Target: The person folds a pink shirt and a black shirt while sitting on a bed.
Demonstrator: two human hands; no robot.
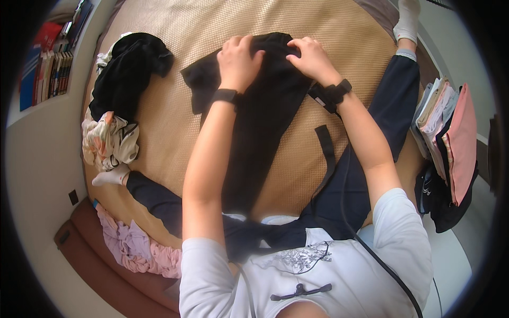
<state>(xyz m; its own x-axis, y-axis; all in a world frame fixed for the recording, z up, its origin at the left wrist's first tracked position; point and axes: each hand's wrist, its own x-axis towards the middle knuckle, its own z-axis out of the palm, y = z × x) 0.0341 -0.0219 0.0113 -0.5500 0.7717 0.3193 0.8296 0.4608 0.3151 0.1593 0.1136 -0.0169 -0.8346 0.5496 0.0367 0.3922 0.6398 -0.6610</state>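
A black garment point(258, 131) lies lengthwise on the woven mat point(195, 24) between my spread legs, its near end reaching towards my lap. Part of it sticks out to the left like a sleeve or flap. My left hand point(237, 61) rests on its far left part, thumb held away from the fingers. At the far right edge, my right hand point(312, 59) touches the cloth with thumb and forefinger apart. Both wrists carry black straps; a small black device point(323, 97) sits at the right one.
To the left lie a crumpled black garment point(127, 75) and a patterned cloth point(111, 141). Folded clothes point(441, 107) stand stacked at the right. Pink and lilac clothing point(131, 246) lies lower left. A black cable point(350, 198) runs along my right arm. Books point(53, 73) fill a shelf.
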